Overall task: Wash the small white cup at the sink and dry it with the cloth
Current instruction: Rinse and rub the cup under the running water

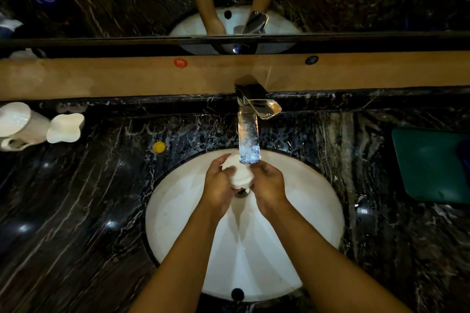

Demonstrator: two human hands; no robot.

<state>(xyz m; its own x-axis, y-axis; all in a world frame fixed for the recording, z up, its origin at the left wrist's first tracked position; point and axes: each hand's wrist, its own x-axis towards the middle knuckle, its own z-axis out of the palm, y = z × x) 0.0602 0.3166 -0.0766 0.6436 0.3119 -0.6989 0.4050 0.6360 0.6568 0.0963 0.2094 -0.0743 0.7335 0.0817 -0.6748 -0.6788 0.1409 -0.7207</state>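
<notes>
The small white cup is held over the white sink basin, just under the spout of the chrome tap. It is tilted, with its base turned toward me. My left hand grips it from the left, thumb over its top. My right hand holds its right side with curled fingers. The cup's mouth is hidden. A green cloth lies flat on the counter at the right.
The counter is dark marble. Two white cups stand at its far left, and a small yellow cap lies near the basin's rim. A mirror behind the tap reflects my arms.
</notes>
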